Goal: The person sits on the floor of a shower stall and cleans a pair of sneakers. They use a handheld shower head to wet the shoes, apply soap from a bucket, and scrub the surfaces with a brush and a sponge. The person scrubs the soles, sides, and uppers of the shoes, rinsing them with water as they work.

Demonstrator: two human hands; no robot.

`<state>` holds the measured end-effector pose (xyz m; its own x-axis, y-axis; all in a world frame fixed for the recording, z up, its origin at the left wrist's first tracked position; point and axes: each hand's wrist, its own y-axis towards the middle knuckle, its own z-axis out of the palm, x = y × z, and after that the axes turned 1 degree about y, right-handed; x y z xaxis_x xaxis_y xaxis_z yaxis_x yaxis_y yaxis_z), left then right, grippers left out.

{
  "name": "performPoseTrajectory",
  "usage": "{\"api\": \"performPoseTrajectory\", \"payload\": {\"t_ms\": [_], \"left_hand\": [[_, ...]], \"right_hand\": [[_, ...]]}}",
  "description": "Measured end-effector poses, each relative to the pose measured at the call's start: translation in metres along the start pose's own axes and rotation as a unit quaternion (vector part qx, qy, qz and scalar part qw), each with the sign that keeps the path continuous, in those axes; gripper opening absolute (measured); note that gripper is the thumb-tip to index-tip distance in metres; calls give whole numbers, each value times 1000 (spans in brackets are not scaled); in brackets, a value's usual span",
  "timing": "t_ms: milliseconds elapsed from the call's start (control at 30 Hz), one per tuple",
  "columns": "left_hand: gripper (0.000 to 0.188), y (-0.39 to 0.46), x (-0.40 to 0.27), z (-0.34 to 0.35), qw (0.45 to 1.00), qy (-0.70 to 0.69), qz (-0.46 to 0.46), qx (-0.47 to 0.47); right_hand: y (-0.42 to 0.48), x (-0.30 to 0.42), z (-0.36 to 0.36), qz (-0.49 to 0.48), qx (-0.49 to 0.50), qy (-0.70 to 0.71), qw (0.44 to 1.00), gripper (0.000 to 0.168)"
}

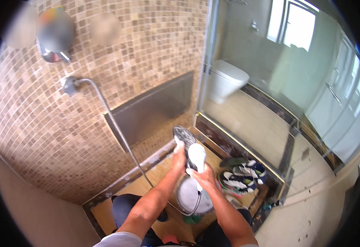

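My left hand (179, 154) grips a shoe (184, 139) along its left side; its dark, patterned sole faces up, and white suds show near my fingers. In my right hand (203, 176) is a white handheld shower head (197, 153), held over the shoe's lower part. Whether water flows from it, I cannot tell. A metal shower hose (116, 125) runs from the wall fitting (70, 85) down to the floor and loops up to the handle. Below my hands stands a round basin (190, 196) with greyish contents. Several dark and white sneakers (240, 182) lie to its right.
A mosaic-tiled wall (155, 46) with a dark recessed panel rises at the left. The ribbed shower floor (136, 182) ends at a raised dark curb (244, 148) with a glass partition. Beyond it stands a white toilet (229, 77). A green item (192, 219) lies below the basin.
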<state>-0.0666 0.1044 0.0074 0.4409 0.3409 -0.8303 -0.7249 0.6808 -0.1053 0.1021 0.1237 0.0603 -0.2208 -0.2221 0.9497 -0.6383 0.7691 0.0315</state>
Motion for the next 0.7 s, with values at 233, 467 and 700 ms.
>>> {"api": "performPoseTrajectory", "payload": {"t_ms": [233,467,700], "left_hand": [[72,-24,-65,20,947,264,-148,110],[57,-37,-276,-2,900,221,375,37],[63,-60,-468,4,883,72,461,-57]], "right_hand": [[18,-15,-5,-50,-70,22,996,40],[35,-51,-23,-29,-129,67,989,37],[27,-47,-29,-39,-139,-19,989,40]]}}
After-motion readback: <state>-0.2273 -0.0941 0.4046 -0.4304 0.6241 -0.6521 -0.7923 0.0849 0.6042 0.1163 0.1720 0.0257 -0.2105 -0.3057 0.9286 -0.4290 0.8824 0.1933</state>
